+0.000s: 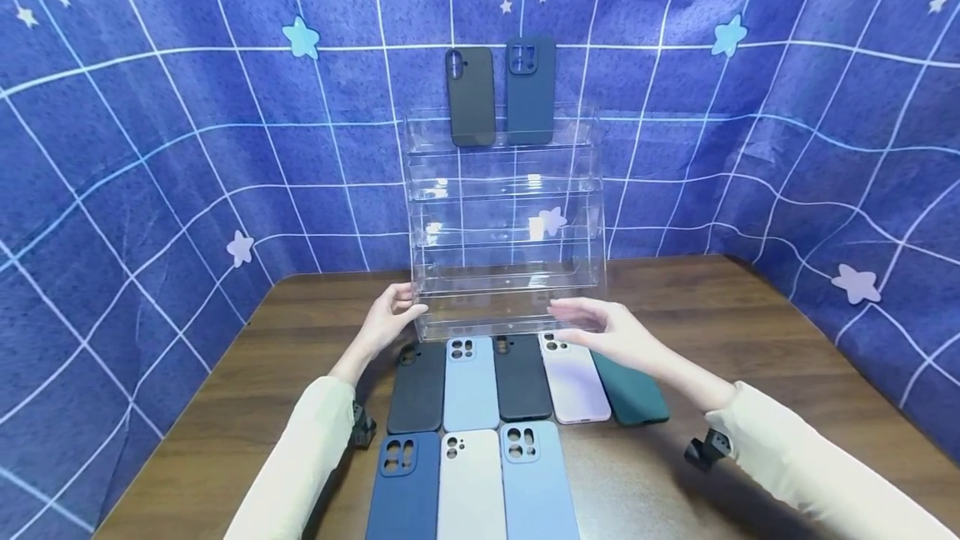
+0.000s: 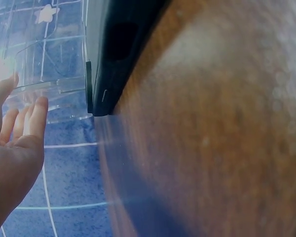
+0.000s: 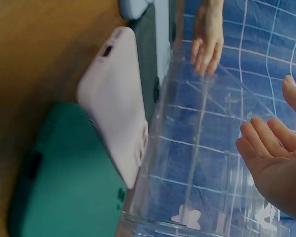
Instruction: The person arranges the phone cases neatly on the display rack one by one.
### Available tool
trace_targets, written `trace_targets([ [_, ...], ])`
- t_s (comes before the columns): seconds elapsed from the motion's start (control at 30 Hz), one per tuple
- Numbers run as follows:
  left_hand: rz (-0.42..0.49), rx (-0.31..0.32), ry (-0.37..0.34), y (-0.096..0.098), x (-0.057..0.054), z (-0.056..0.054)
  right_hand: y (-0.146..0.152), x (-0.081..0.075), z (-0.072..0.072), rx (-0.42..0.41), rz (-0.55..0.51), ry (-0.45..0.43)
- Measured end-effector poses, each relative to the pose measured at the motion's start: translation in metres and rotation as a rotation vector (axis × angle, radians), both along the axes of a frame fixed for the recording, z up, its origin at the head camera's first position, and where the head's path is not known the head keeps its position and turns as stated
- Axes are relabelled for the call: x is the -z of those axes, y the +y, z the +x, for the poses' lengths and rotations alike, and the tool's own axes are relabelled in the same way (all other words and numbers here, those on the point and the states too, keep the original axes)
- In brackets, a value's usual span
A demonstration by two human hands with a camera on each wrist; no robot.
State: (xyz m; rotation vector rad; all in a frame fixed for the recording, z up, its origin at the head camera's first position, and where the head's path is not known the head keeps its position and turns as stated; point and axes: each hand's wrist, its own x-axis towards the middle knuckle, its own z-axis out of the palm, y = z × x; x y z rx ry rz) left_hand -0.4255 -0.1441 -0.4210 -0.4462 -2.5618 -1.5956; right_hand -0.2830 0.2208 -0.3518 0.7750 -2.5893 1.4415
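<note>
A clear stepped display rack [image 1: 506, 280] stands on the wooden table. My left hand [image 1: 386, 319] is at its lower left side, thumb and fingers apart; whether the fingertips touch the plastic, I cannot tell. Over the rack's lower right front is my right hand [image 1: 611, 330], fingers extended and nothing held. Below it lie a pale pink phone case [image 1: 576, 382] and a dark green phone case [image 1: 633, 390]. A black phone case [image 1: 417, 390] lies nearest the left hand. On the rack's top tier a dark grey phone case [image 1: 472, 98] and a navy phone case [image 1: 531, 94] stand upright.
Between the pink and black cases lie a light blue case [image 1: 471, 386] and another black case [image 1: 522, 382]. A nearer row has a dark blue case [image 1: 405, 490], a white case [image 1: 471, 490] and a light blue case [image 1: 540, 490]. Blue patterned cloth [image 1: 225, 107] surrounds the table [image 1: 247, 373].
</note>
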Motion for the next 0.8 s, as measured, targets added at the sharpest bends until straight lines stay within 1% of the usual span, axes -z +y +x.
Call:
trace_targets([
  [0.1, 0.014, -0.002, 0.002, 0.000, 0.000, 0.001, -0.002, 0.007, 0.006, 0.001, 0.024, -0.004],
  [0.2, 0.007, -0.006, 0.008, 0.000, 0.000, 0.002, -0.004, 0.014, 0.010, -0.010, 0.043, 0.013],
  [0.37, 0.004, -0.003, 0.004, 0.003, -0.002, 0.004, -0.005, 0.024, 0.017, -0.048, 0.071, 0.083],
  [0.43, 0.025, 0.009, -0.001, 0.004, -0.005, 0.008, -0.007, 0.027, 0.020, -0.062, 0.082, 0.108],
  [0.57, 0.057, 0.021, -0.014, 0.006, -0.016, 0.018, -0.011, 0.033, 0.028, -0.087, 0.101, 0.119],
  [0.6, 0.053, 0.030, -0.001, 0.005, -0.015, 0.018, -0.012, 0.035, 0.030, -0.095, 0.107, 0.116],
  [0.67, 0.043, 0.023, 0.010, 0.004, -0.012, 0.016, -0.014, 0.039, 0.034, -0.108, 0.119, 0.106],
  [0.8, 0.034, 0.012, 0.038, 0.000, 0.000, 0.005, -0.018, 0.045, 0.040, -0.136, 0.142, 0.080],
])
